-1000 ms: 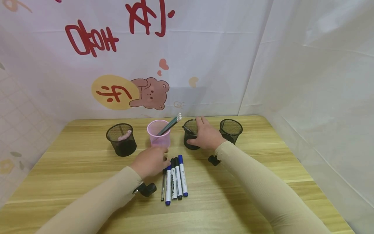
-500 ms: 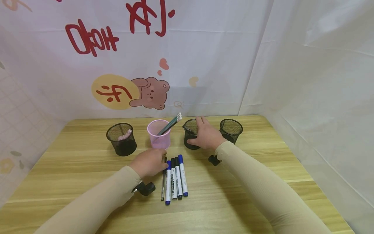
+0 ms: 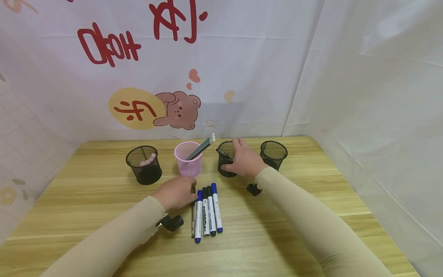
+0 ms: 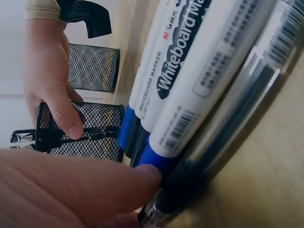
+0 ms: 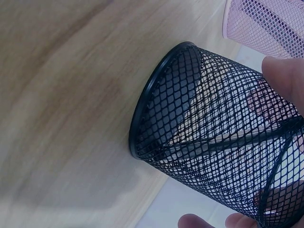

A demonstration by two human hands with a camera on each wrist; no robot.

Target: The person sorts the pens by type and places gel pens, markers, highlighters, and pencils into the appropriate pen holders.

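Observation:
My left hand (image 3: 175, 192) is at the cap end of a clear-barrelled pen (image 3: 192, 223), its thumb and fingers closing round that end. In the left wrist view the thumb also touches the blue cap of the nearest whiteboard marker (image 4: 180, 114). Several markers lie side by side with the pen on the table (image 3: 263, 238). My right hand (image 3: 245, 159) grips a black mesh pen holder (image 3: 226, 169), thumb in front and fingers round the far side. Pens (image 3: 223, 154) lean inside that holder. The left fingertips are mostly hidden.
Left of the gripped holder stands a pink mesh holder (image 3: 190, 167) with several pencils (image 3: 204, 147). A black mesh holder (image 3: 149, 177) with pinkish things inside stands farther left. Another black holder (image 3: 273, 151) is at the right, partly behind the right hand. A curtain hangs behind the table.
My left hand has drawn back slightly left and closed on the pen's cap end, which shifted a little left. The nearest marker also moved slightly. My right hand stays put.

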